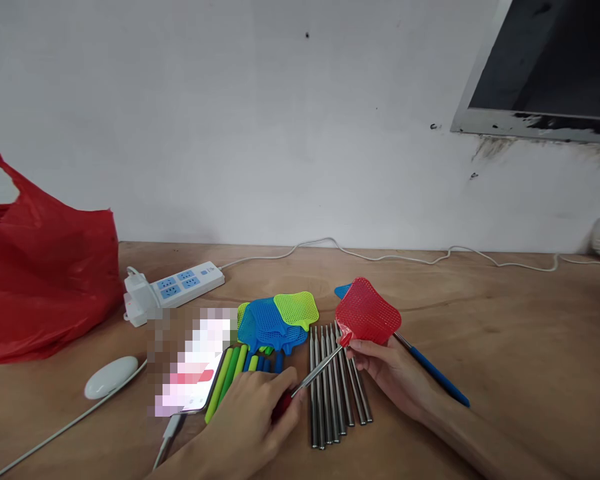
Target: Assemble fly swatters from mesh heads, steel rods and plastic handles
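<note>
A red fly swatter (368,312) with a metal rod is held across both hands. My left hand (263,417) is closed around its red grip at the lower end. At the other end, my right hand (387,363) pinches the base of the perforated red head. Below the swatter lie several bare metal rods (330,400) side by side. Blue swatter heads (265,323) and a yellow-green swatter head (297,309) are piled behind my left hand, with green grips (230,373) and blue ones beside it. Partly behind the right hand rests a swatter with a blue grip (440,377).
A lit phone (200,373) lies left of the grips, its cable running toward me. Behind it is a white power strip (190,283) with a cord along the wall. A white mouse-shaped object (111,377) and a red plastic bag (45,267) occupy the left side.
</note>
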Tool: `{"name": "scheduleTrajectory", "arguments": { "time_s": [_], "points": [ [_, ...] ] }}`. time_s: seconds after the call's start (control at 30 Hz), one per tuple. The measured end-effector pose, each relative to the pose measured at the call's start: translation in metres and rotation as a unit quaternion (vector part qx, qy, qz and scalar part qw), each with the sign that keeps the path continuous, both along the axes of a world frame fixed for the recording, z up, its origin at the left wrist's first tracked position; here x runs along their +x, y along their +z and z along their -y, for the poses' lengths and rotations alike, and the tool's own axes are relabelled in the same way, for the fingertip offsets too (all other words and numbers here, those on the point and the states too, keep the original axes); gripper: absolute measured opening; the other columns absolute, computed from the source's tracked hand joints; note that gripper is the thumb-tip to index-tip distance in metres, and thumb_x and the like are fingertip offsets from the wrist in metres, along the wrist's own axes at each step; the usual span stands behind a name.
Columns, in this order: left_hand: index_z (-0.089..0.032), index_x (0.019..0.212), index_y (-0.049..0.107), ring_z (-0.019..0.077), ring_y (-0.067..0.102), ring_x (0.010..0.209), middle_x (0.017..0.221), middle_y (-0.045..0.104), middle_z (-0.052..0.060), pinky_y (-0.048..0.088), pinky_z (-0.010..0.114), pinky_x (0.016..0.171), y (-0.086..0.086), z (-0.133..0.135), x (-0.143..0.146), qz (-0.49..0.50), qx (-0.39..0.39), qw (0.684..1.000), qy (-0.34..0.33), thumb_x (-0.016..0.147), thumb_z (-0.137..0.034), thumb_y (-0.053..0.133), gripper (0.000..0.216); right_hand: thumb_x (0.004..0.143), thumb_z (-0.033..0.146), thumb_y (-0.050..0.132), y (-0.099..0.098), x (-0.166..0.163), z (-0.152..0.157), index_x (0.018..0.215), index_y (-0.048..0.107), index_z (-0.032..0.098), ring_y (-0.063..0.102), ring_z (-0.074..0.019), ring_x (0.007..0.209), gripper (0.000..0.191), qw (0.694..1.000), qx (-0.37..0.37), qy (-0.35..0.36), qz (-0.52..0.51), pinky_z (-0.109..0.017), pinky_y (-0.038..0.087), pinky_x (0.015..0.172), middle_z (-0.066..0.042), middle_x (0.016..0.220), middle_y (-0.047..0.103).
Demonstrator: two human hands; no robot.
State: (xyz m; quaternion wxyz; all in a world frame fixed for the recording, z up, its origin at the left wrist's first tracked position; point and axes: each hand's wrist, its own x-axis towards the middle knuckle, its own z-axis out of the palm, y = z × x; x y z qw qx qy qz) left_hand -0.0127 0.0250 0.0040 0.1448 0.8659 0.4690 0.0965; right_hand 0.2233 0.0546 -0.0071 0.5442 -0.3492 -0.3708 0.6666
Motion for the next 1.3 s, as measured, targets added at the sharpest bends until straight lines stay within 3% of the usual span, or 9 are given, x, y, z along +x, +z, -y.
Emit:
{"name": "scheduleTrajectory", "arguments": {
  "time_s": [0.27,0.6,1.07,1.3],
  "points": [
    [-0.023,0.079,0.047,0.0206,0.058,0.064,0.067,0.06,0.0,0.025,0.028,0.057,-0.001,-0.002,0.001,-0.003,-0.01,1.0,0.004,0.103,-0.036,0.03,0.032,0.071,0.02,0.084,-0.008,0.009,-0.007,0.088,0.075,0.016,0.064,-0.0127,0.072,0.02,0.999,-0.016,0.035,0.014,-0.021,0.05,0.063,-0.004,0.086,0.073],
    [-0.023,0.084,0.05,0.0231,0.063,0.07,0.075,0.065,0.002,0.031,0.029,0.06,-0.003,-0.001,-0.001,-0.009,-0.002,1.0,-0.011,0.105,-0.036,0.027,0.034,0.07,0.023,0.086,-0.004,0.005,-0.002,0.086,0.077,0.016,0.061,-0.0107,0.069,0.019,0.999,-0.03,0.042,-0.008,-0.021,0.05,0.066,-0.005,0.089,0.074],
    [-0.023,0.083,0.053,0.0225,0.066,0.065,0.07,0.066,0.001,0.032,0.029,0.057,-0.01,-0.003,-0.003,0.009,0.047,0.998,-0.035,0.104,-0.035,0.031,0.032,0.063,0.033,0.09,-0.003,-0.007,0.009,0.075,0.076,0.017,0.052,-0.0116,0.061,0.025,0.999,-0.028,0.018,0.02,-0.024,0.045,0.058,-0.001,0.068,0.062],
    [-0.023,0.079,0.051,0.0213,0.066,0.064,0.067,0.066,0.001,0.03,0.028,0.055,-0.007,-0.002,-0.002,0.01,0.04,0.999,-0.032,0.103,-0.034,0.032,0.033,0.063,0.033,0.09,-0.012,-0.009,0.011,0.078,0.076,0.017,0.051,-0.0099,0.059,0.026,0.999,-0.038,0.021,-0.007,-0.023,0.044,0.057,0.0,0.069,0.062]
  ]
}}
